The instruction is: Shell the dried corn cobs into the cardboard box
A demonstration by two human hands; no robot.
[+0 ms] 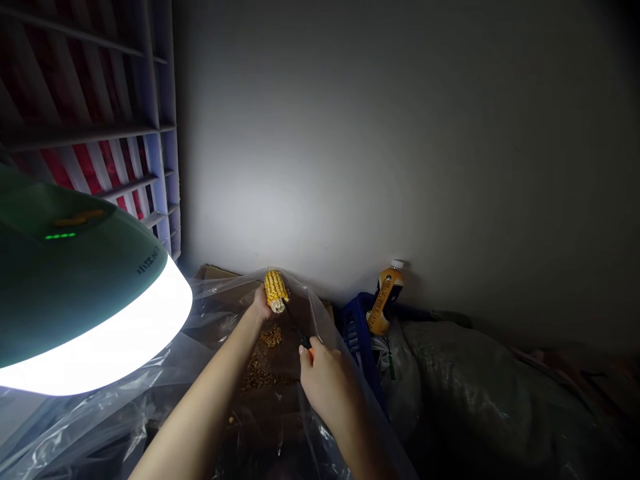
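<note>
Low by the pale wall, mid-view, the left hand is closed round a dried yellow corn cob, held upright over a brown cardboard box. Cob's upper part is packed w/ yellow kernels in tidy rows; its lower end looks stripped to pale core. The hand grips it from the left, low down, fingers mostly hid behind the cob.

The right hand, nearer the camera & lower, is fisted on a thin dark tool with an orange handle. Only a sliver of orange shows past the knuckles. The dark shaft runs up-left to the cob's stripped end, tip touching or just beside it, can't tell which. Kind of tool: too dim to say.

A crinkled clear plastic sheet drapes over & round the box. The box's near edge is lost in shadow under the arms. Loose yellow kernels lie in the box: a small heap right below the cob, a wider scatter lower, a few strays nearer the camera. Whether they sit on the plastic or under it isn't clear.

Right of the box, a blue plastic crate holds a leaning orange drink bottle with a white cap, label unreadable. Further right lies a big grey-green sack, contents murky. A bright green-topped lamp fills the left foreground, cut off by the frame.
</note>
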